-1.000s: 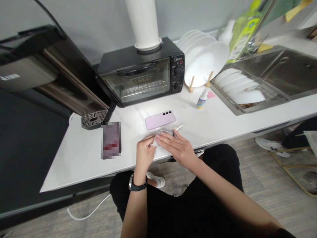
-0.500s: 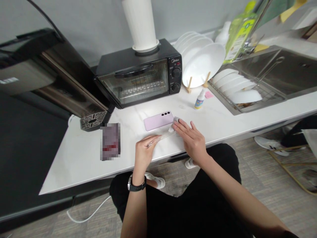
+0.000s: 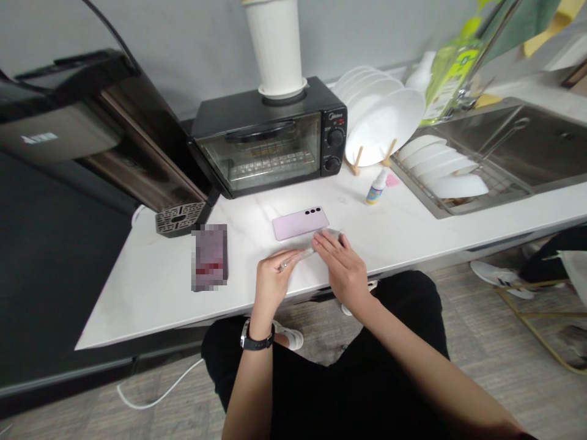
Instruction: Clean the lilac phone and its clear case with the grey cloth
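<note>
A clear phone case [image 3: 300, 256] lies tilted at the near edge of the white counter [image 3: 151, 287]. My left hand [image 3: 270, 282] pinches its left end. My right hand [image 3: 342, 269] lies flat over its right end, fingers pressing a small pale wipe [image 3: 336, 233] that shows only just past the fingertips. A pink phone [image 3: 300, 222] lies camera side up right behind the case, apart from both hands. A black watch is on my left wrist.
A blurred dark card [image 3: 210, 256] lies left of my hands. Behind stand a black toaster oven [image 3: 270, 143], a dark machine's drip tray [image 3: 178, 218], a small bottle [image 3: 376, 187], white plates in a rack [image 3: 385, 122] and a sink rack [image 3: 440, 177] holding plates.
My right hand slid the wipe from the case's left part to its right end, then drew back a little. My left hand kept its pinch on the left end. The view shifted slightly.
</note>
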`<state>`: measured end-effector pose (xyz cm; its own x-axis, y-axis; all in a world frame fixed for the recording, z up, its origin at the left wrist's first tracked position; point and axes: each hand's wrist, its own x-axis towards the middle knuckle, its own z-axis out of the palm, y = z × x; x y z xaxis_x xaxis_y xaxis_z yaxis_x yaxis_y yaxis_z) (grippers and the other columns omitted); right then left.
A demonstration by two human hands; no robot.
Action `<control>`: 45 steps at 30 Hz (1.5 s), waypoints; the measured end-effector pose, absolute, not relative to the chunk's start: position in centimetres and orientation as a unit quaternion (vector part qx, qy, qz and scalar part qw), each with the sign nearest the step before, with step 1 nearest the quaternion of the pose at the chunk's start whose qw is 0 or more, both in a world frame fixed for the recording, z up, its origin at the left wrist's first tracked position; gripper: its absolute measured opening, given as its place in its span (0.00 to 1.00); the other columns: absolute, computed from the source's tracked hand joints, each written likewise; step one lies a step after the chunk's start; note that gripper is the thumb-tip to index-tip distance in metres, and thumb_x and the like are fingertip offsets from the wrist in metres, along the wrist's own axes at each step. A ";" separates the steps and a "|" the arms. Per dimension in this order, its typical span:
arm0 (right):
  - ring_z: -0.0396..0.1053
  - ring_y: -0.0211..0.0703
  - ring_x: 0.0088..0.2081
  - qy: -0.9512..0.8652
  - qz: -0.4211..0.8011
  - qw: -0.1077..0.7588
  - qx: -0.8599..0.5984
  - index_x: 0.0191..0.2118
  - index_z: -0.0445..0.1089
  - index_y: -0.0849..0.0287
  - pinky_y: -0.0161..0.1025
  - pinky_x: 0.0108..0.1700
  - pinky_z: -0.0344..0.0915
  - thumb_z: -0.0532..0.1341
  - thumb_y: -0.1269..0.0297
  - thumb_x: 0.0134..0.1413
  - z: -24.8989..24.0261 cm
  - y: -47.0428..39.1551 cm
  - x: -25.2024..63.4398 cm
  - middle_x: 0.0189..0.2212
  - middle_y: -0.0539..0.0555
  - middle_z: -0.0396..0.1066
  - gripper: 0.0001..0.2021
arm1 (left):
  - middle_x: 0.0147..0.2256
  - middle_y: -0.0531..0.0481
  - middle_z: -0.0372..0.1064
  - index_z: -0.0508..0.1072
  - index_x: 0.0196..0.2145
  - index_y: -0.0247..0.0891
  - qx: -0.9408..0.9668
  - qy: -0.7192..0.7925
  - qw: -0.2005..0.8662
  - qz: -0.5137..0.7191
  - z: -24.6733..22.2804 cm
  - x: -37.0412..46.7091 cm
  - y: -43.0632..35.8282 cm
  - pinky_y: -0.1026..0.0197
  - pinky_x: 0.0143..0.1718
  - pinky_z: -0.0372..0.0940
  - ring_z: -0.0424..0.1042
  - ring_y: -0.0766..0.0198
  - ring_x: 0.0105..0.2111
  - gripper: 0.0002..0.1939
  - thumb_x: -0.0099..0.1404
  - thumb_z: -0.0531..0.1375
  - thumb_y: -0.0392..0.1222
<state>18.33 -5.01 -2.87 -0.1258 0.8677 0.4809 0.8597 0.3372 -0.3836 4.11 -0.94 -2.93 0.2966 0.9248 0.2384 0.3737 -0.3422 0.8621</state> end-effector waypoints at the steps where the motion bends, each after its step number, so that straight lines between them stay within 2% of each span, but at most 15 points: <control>1: 0.40 0.39 0.51 -0.757 0.011 0.318 -0.571 0.50 0.43 0.54 0.46 0.52 0.40 0.41 0.80 0.45 -2.8 -5.1 17.9 0.50 0.46 0.45 0.25 | 0.34 0.49 0.66 0.66 0.34 0.37 0.722 0.451 0.353 0.387 -3.0 4.1 -0.9 0.61 0.37 0.59 0.64 0.65 0.34 0.11 0.53 0.49 0.37; 4: 0.38 0.37 0.51 -0.780 0.022 0.297 -0.551 0.50 0.43 0.55 0.44 0.53 0.39 0.41 0.78 0.46 -2.6 -5.4 16.7 0.50 0.46 0.44 0.23 | 0.32 0.50 0.66 0.67 0.32 0.39 0.724 0.460 0.340 0.386 -3.2 3.9 -0.8 0.61 0.35 0.60 0.64 0.66 0.31 0.10 0.52 0.49 0.35; 10: 0.41 0.35 0.50 -0.820 0.020 0.290 -0.494 0.49 0.45 0.54 0.42 0.52 0.42 0.42 0.75 0.47 -2.1 -5.7 15.1 0.49 0.45 0.46 0.21 | 0.21 0.53 0.64 0.65 0.20 0.36 0.730 0.480 0.314 0.373 -3.6 3.2 -0.8 0.64 0.25 0.58 0.62 0.67 0.23 0.10 0.51 0.47 0.33; 17: 0.41 0.34 0.50 -0.841 0.017 0.280 -0.463 0.48 0.47 0.53 0.41 0.53 0.41 0.43 0.75 0.48 -2.1 -5.3 16.1 0.48 0.44 0.48 0.20 | 0.20 0.53 0.63 0.64 0.19 0.36 0.735 0.479 0.313 0.363 -3.6 3.3 -0.7 0.65 0.25 0.58 0.60 0.68 0.23 0.09 0.51 0.47 0.33; 20: 0.41 0.33 0.50 -0.841 0.023 0.280 -0.463 0.49 0.44 0.53 0.42 0.53 0.40 0.43 0.75 0.48 -2.5 -5.1 16.9 0.48 0.43 0.46 0.20 | 0.21 0.53 0.63 0.66 0.20 0.36 0.736 0.476 0.320 0.359 -3.5 3.6 -0.7 0.65 0.26 0.59 0.61 0.68 0.24 0.08 0.51 0.48 0.34; 26: 0.41 0.36 0.50 -0.803 0.022 0.301 -0.514 0.49 0.44 0.53 0.43 0.53 0.40 0.42 0.78 0.47 -2.9 -4.6 18.8 0.49 0.45 0.47 0.23 | 0.31 0.52 0.66 0.67 0.32 0.39 0.729 0.469 0.338 0.367 -3.2 4.3 -0.6 0.62 0.35 0.59 0.64 0.65 0.32 0.10 0.53 0.49 0.36; 31: 0.42 0.38 0.50 -0.751 0.003 0.328 -0.573 0.49 0.45 0.52 0.46 0.52 0.41 0.41 0.81 0.44 -2.6 -4.1 20.7 0.49 0.46 0.47 0.25 | 0.33 0.51 0.67 0.67 0.33 0.39 0.719 0.468 0.353 0.374 -3.0 4.5 -0.7 0.61 0.36 0.60 0.64 0.64 0.34 0.10 0.52 0.50 0.39; 38: 0.43 0.41 0.50 -0.732 -0.006 0.349 -0.585 0.49 0.46 0.51 0.49 0.50 0.45 0.41 0.83 0.42 -2.6 -4.3 21.3 0.48 0.48 0.49 0.27 | 0.32 0.52 0.67 0.68 0.31 0.40 0.717 0.469 0.350 0.380 -2.9 4.4 -0.7 0.61 0.36 0.60 0.65 0.64 0.34 0.10 0.52 0.51 0.40; 45: 0.40 0.39 0.51 -0.739 0.012 0.331 -0.587 0.49 0.44 0.54 0.46 0.52 0.41 0.41 0.82 0.43 -3.1 -4.8 19.3 0.50 0.47 0.45 0.26 | 0.32 0.54 0.67 0.68 0.31 0.43 0.725 0.457 0.345 0.383 -3.1 4.4 -0.7 0.62 0.35 0.61 0.65 0.65 0.33 0.09 0.52 0.51 0.38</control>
<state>19.29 -4.77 -3.05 -0.0925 0.8756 0.4741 0.8591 0.3109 -0.4065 4.38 -0.71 -3.10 0.2893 0.9265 0.2407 0.3975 -0.3450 0.8503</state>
